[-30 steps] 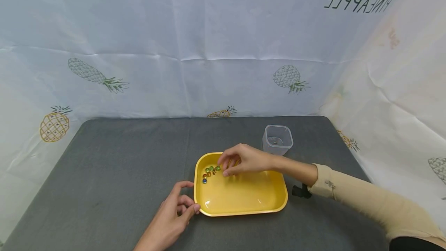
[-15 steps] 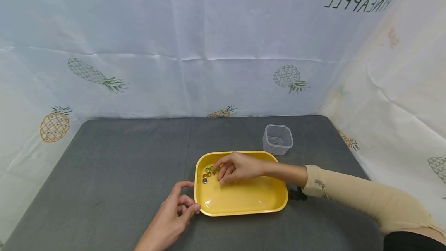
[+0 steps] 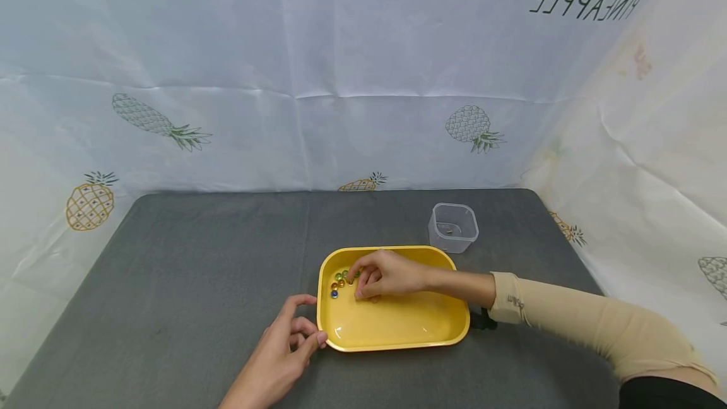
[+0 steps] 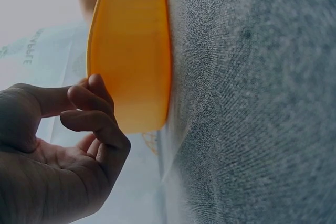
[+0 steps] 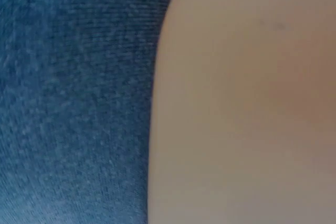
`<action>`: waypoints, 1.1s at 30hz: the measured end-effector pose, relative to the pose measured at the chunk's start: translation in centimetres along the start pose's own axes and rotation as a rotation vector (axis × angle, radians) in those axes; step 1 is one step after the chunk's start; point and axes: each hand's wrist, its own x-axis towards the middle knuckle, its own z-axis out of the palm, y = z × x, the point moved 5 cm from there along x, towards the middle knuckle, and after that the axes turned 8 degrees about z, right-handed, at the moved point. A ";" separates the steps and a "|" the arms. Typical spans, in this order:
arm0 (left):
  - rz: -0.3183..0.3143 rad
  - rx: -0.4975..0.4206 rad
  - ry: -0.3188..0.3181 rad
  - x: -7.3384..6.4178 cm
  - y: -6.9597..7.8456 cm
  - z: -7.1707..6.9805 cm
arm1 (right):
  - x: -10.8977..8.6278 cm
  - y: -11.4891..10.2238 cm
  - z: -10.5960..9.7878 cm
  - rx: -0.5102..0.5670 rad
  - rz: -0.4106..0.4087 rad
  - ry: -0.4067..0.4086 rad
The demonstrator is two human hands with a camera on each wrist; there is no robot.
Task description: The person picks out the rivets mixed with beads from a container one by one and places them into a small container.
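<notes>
A yellow tray (image 3: 397, 333) lies on the grey table. My left hand (image 3: 278, 349) holds its near left corner, thumb on the rim and index finger at the left side. In the left wrist view, the fingers of the left hand (image 4: 79, 135) are bent against the tray's wall (image 4: 131, 51). My right hand (image 3: 386, 275) reaches into the tray, index fingertip at a small group of glass marbles (image 3: 341, 283), green, amber and blue. Its thumb is bent below the index finger; whether anything lies between them is hidden. The right wrist view shows only a blurred pale surface.
Behind the tray's far right corner stands a clear plastic container (image 3: 452, 228) with something small at its bottom. A dark grey cloth covers the table (image 3: 216, 257). A pineapple-print curtain (image 3: 363, 49) hangs at the back and sides.
My right hand has moved slightly left and lower over the marbles, its index finger now covering part of them. The left hand and tray have stayed in place.
</notes>
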 end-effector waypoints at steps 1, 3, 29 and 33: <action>0.000 0.001 0.000 0.0 0.0 0.0 | 0.0 0.1 0.0 -0.002 0.001 0.007; 0.002 0.004 0.001 0.0 0.0 0.0 | 0.1 0.1 0.1 -0.004 0.001 0.021; -0.017 0.021 0.013 0.0 -0.1 0.0 | -0.2 -0.3 0.2 -0.167 -0.034 0.132; -0.019 0.023 0.013 0.0 -0.1 0.0 | -0.2 -0.2 0.2 -0.178 -0.050 0.121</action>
